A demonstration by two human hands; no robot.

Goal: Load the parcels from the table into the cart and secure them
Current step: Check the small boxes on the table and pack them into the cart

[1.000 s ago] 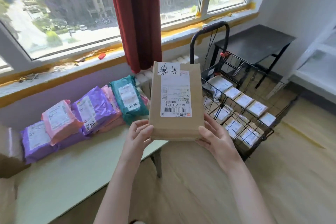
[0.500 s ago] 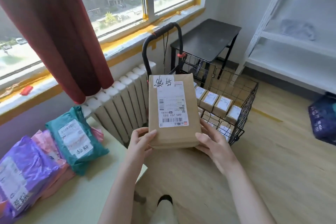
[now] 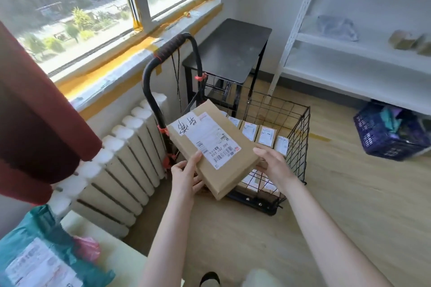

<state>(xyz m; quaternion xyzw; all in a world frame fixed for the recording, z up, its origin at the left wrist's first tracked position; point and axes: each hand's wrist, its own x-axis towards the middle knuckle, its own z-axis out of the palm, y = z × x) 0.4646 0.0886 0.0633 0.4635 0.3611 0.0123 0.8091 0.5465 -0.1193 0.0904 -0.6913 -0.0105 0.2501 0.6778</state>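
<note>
Wire cart (image 3: 300, 137) sat just beyond my right hand (image 3: 272, 163), small boxes (image 3: 267, 135) already inside. The flat cardboard parcel (image 3: 210, 144) hung tilted between it and my left hand (image 3: 186, 175). It looked stiff, probably light and smooth-sided, so best held by its edges. Left pinched the near corner, right gripped the opposite edge.

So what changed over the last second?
The brown parcel, held upright by the table before, has been carried right to the wire cart and tipped to a slant over it. The left grip and right grip hold its near end as before. The small boxes in the cart have not moved.
</note>
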